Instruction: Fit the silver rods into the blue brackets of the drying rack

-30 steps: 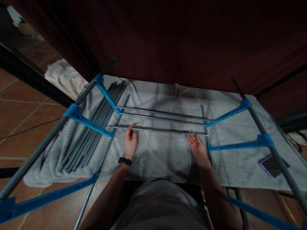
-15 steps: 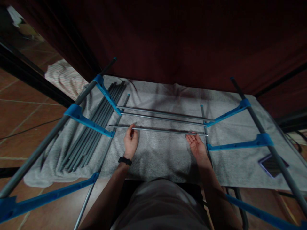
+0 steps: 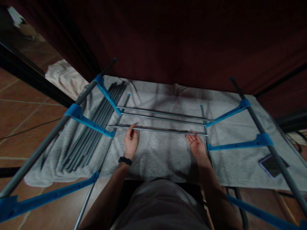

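A thin grey metal rod point(image 3: 160, 130) lies crosswise between two blue plastic brackets. My left hand point(image 3: 130, 141) pinches it near its left end, close to the left blue bracket point(image 3: 90, 122). My right hand point(image 3: 196, 146) is palm up with fingers stretched out, its fingertips under the rod's right end by an upright grey bar point(image 3: 204, 123). Two more rods point(image 3: 163, 115) sit fitted just beyond, between the farther brackets.
A grey towel point(image 3: 163, 159) covers the floor under the frame. A bundle of loose grey rods point(image 3: 96, 127) lies on its left. Blue brackets point(image 3: 240, 145) on grey poles stand at both sides. A dark phone point(image 3: 272, 165) lies at right. Tiled floor is at left.
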Demonstrator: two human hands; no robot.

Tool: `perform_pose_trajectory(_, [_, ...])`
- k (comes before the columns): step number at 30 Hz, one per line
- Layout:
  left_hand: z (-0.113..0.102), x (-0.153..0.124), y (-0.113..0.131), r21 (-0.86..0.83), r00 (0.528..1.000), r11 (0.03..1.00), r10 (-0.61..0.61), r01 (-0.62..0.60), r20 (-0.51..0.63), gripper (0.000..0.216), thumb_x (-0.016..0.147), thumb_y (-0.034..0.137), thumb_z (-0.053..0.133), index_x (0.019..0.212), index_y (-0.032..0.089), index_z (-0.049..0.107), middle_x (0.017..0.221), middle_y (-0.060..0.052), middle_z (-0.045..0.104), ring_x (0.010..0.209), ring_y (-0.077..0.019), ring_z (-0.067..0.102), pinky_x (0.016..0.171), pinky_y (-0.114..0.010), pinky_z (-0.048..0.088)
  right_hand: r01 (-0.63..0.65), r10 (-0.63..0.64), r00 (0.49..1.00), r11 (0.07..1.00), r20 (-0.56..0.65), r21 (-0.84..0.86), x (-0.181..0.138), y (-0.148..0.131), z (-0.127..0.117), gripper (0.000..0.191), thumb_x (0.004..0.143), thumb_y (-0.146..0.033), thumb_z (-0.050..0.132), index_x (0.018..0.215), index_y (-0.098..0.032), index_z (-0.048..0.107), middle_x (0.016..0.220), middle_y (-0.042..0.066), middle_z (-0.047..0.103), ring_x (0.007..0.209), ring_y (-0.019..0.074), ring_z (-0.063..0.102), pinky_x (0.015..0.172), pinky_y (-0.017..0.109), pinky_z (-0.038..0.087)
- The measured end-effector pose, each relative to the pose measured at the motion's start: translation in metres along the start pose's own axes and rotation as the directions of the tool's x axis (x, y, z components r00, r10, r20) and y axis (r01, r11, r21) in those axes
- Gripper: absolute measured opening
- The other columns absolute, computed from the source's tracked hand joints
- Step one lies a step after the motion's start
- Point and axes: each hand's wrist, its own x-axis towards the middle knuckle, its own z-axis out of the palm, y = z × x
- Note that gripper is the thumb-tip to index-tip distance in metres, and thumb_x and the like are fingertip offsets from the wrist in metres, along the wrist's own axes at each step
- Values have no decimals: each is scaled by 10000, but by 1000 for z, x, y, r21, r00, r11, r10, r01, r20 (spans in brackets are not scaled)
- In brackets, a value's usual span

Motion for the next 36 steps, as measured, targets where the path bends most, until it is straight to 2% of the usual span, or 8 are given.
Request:
perform_pose_trajectory(6, [1, 1, -4, -34, 998, 999, -9, 8, -58, 425, 997, 454, 733, 1355, 226, 761, 1271, -119, 814, 1108, -263, 763, 1079, -437, 611, 28, -28, 1000, 999, -9, 19, 1, 1, -1, 154, 1094, -347, 690, 1013, -268, 795, 1104, 39, 844, 1069, 176, 813, 1304, 467, 558])
perform_pose_trajectory(16, [0, 0, 5, -25, 1000, 999, -23, 22, -15, 401, 966, 422, 744, 1314, 227, 786, 1083, -77, 794, 952, -243, 728, 975, -417, 611, 44, -44, 999, 999, 3, 2, 0, 2, -2, 132, 1054, -392, 784, 1021, -265, 790, 1119, 36, 838, 1084, 183, 806, 1315, 495, 549])
perform_pose_trajectory(23, [0, 4, 10, -73, 999, 997, -38, 35, -31, 358, 936, 421, 763, 1241, 236, 791, 1114, -92, 799, 1026, -270, 748, 1025, -447, 612, 54, -52, 998, 997, -28, 52, 0, 2, -2, 187, 1067, -433, 783, 984, -265, 771, 1075, 31, 817, 1068, 182, 787, 1275, 489, 581])
perform_pose_trajectory(28, [-1, 8, 14, -152, 989, 983, -121, 107, -88, 348, 932, 421, 751, 1223, 234, 790, 1127, -89, 803, 1044, -265, 754, 1022, -429, 618, 50, -41, 995, 993, -86, 103, 0, 1, -1, 243, 1055, -467, 812, 928, -276, 732, 996, 11, 793, 999, 173, 779, 1192, 460, 637])
perform_pose_trajectory(32, [-3, 11, 21, -269, 962, 947, -222, 174, -159, 321, 958, 435, 730, 1203, 234, 782, 1173, -93, 778, 1016, -240, 739, 909, -377, 638, 57, -43, 992, 992, -121, 113, 1, 0, 1, 300, 1065, -482, 801, 873, -275, 698, 915, -5, 777, 891, 157, 772, 1103, 414, 675])
perform_pose_trajectory(36, [-7, 16, 25, -341, 937, 923, -264, 178, -228, 306, 953, 362, 733, 1237, 248, 742, 1190, -76, 764, 994, -202, 725, 860, -320, 633, 67, -52, 991, 992, -127, 109, 0, 0, 2, 281, 1065, -444, 799, 869, -267, 705, 865, -16, 783, 810, 141, 769, 1006, 363, 701])
